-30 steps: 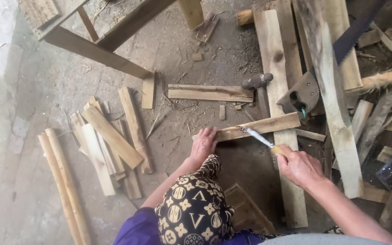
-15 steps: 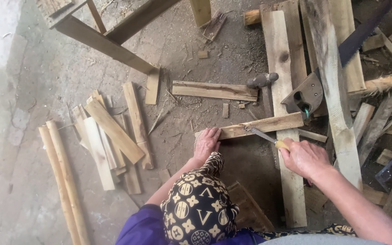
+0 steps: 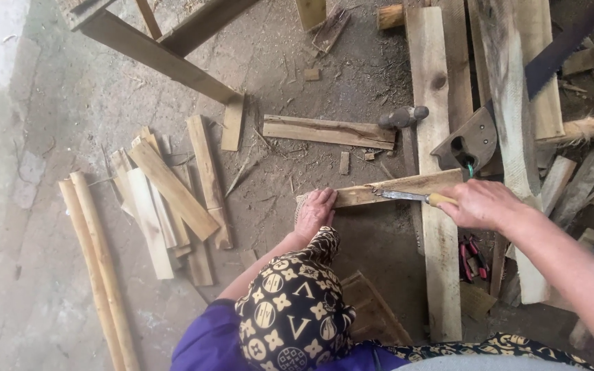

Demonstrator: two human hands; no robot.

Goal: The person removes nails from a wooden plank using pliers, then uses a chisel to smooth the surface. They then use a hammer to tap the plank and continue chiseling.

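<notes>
Head cam showed the left hand (image 3: 314,211) flat on the wood strip (image 3: 397,187) mid-frame, the right hand (image 3: 481,205) clamped around a yellow-handled blade (image 3: 407,196) at its edge, trimming looked barely begun.

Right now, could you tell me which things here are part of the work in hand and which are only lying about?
In use:
left hand pressing the wooden strip
right hand holding the yellow-handled blade on that strip

Lying about:
hammer
handsaw
red-handled pliers
heap of wooden offcuts
two round poles
</notes>
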